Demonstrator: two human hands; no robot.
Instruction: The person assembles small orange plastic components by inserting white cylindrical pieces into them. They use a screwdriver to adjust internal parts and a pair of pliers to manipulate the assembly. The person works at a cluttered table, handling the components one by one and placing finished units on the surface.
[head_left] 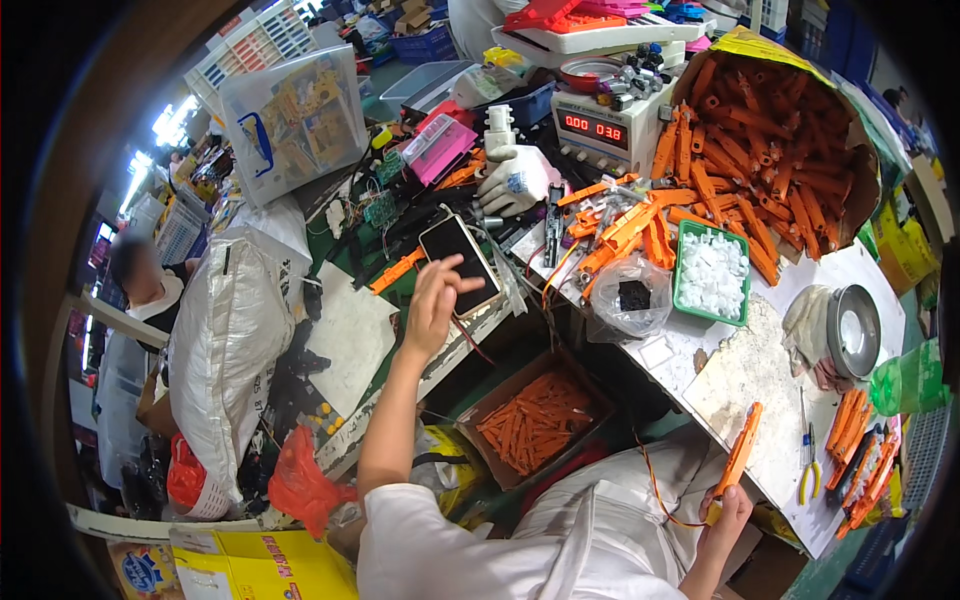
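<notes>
My left hand (437, 300) is over a smartphone (462, 262) with a dark screen, fingers apart and holding nothing; whether a fingertip touches the glass I cannot tell. The phone lies on the cluttered bench to the left. At the lower right, my right hand (728, 515) is closed around the lower end of a long orange plastic casing (740, 450), which points up and away from me. A thin orange-brown wire (655, 478) loops near that hand. Pliers (810, 480) with yellow handles lie to the right, beside several orange casings (848, 425).
A large sack (770, 140) overflows with orange casings at the back right. Near it stand a power supply (607, 127) with red digits and a green tray (712, 272) of white pieces. A cardboard box (537, 417) of casings sits below. A metal bowl (853, 332) stands at right.
</notes>
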